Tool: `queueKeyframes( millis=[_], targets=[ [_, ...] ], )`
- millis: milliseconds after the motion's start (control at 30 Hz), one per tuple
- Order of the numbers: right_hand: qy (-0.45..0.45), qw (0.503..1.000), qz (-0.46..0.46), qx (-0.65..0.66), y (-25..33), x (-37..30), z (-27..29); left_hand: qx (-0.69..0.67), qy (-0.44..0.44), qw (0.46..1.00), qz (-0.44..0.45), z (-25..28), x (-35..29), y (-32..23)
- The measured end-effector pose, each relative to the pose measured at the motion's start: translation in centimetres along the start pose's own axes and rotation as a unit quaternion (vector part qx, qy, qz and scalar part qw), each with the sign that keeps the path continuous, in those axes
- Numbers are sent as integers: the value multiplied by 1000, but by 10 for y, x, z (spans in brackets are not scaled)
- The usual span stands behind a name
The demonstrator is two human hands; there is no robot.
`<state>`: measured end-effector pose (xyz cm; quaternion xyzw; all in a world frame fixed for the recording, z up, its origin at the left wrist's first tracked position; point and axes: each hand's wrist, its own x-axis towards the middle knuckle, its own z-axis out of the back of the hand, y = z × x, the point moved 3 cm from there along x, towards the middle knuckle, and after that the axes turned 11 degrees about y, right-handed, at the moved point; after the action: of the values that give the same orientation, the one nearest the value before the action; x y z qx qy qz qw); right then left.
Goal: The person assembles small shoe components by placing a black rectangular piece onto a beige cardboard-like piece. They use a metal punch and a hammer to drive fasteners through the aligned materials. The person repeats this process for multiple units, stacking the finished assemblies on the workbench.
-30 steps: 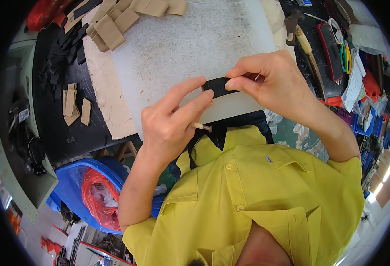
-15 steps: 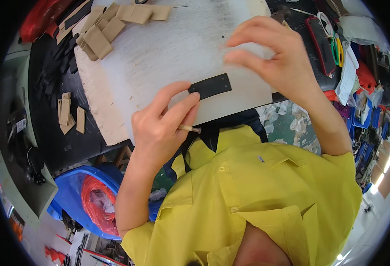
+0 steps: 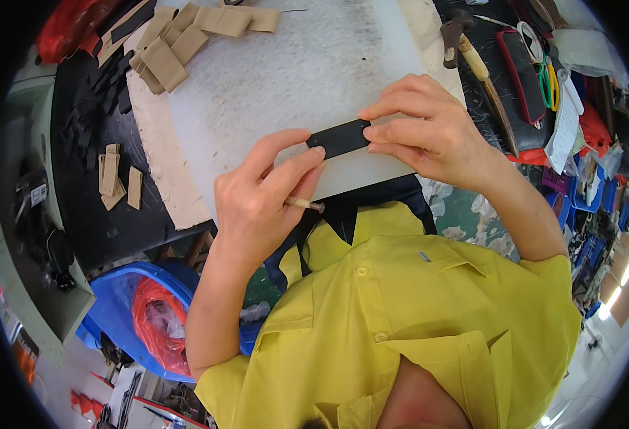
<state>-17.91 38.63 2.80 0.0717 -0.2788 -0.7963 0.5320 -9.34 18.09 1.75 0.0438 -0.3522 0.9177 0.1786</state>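
Head view. The left hand (image 3: 257,196) and right hand (image 3: 432,136), set apart from each other, are clamped by thumb and fingertips on opposite ends of a black strip (image 3: 338,139). The strip, lying between the hands, is narrow, flat and rectangular, with a dull dark face and straight long edges; it slants slightly, its right end higher in view. Beneath it spreads a whitish sheet (image 3: 271,93); contact cannot be told. A pale slender stick (image 3: 298,203) with a darker flared tip projects from the left hand's curled fingers.
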Motion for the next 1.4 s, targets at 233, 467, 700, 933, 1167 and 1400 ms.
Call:
queueKeyframes(
  millis=[233, 467, 700, 933, 1167, 1400],
  targets=[
    [16, 1000, 5, -12, 4, 2, 1, -16, 4, 1000, 11, 1, 2, -2],
    [24, 1000, 5, -11, 4, 1, 1, -645, -330, 640, 256, 56, 2, 29],
    [17, 1000, 11, -21, 6, 2, 3, -612, -108, 775, 111, 40, 28, 6],
    [2, 1000, 0, -23, 5, -2, 1, -443, -46, 879, 171, -17, 41, -18],
    [-43, 999, -24, 17, 1, -6, -4, -412, -53, 894, 167, -26, 36, -9],
    [-58, 998, -37, 11, 2, -7, -4, -282, -60, 954, 82, -27, 36, -13]
  ],
)
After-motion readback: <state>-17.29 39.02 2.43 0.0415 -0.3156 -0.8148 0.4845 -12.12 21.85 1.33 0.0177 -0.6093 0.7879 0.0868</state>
